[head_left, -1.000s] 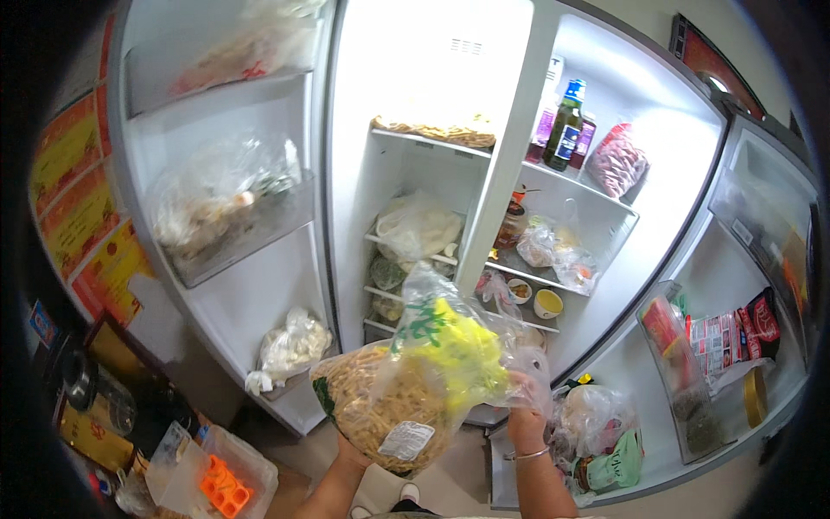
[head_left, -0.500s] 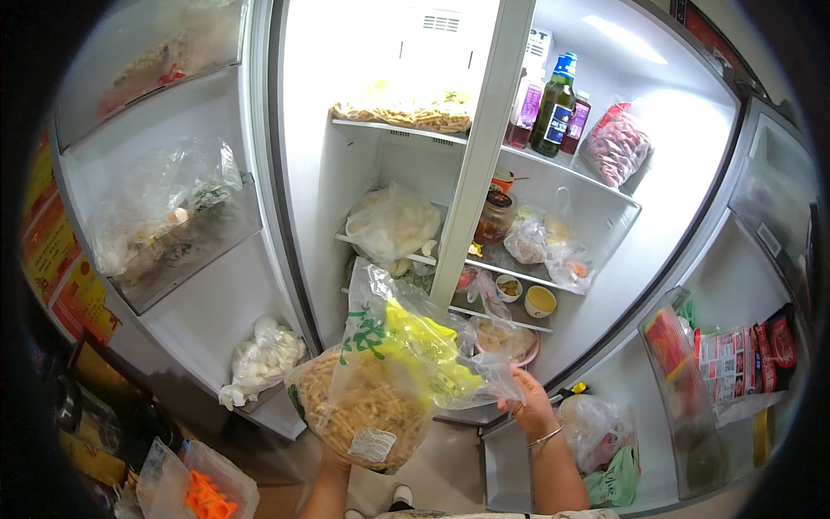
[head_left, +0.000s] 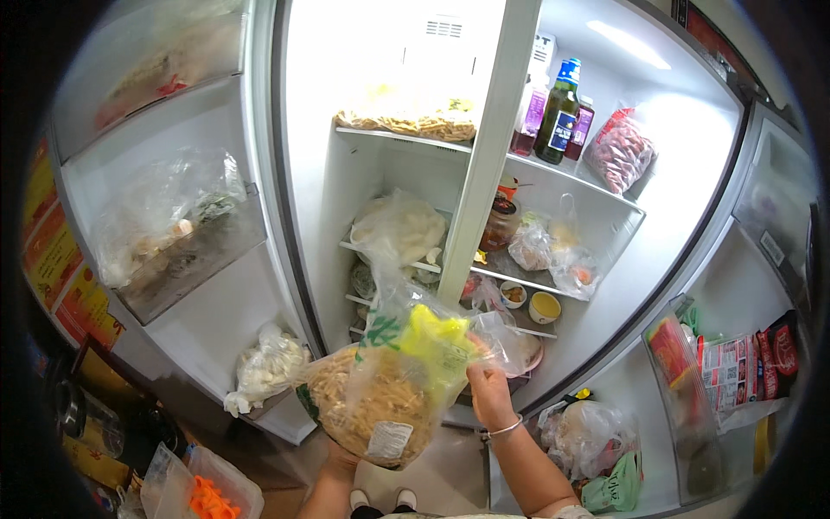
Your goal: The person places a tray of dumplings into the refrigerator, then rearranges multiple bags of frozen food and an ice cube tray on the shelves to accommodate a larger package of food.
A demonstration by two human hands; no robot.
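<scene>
We have the bag of tan strips (head_left: 367, 400) off any shelf, held up in front of the open fridge (head_left: 486, 164), below the front edges of its left-hand shelves; whether the bag's mouth is open or sealed, we cannot tell. Our right hand (head_left: 490, 396) has its fingers curled closed, pinching the bag's loose upper right corner. Our left hand (head_left: 339, 456) supports the bottom edge, its fingers hidden, their spread unclear.

The right of the hands (head_left: 491, 400) has curled tighter, nearer the middle of the clear bag (head_left: 367, 400).
</scene>
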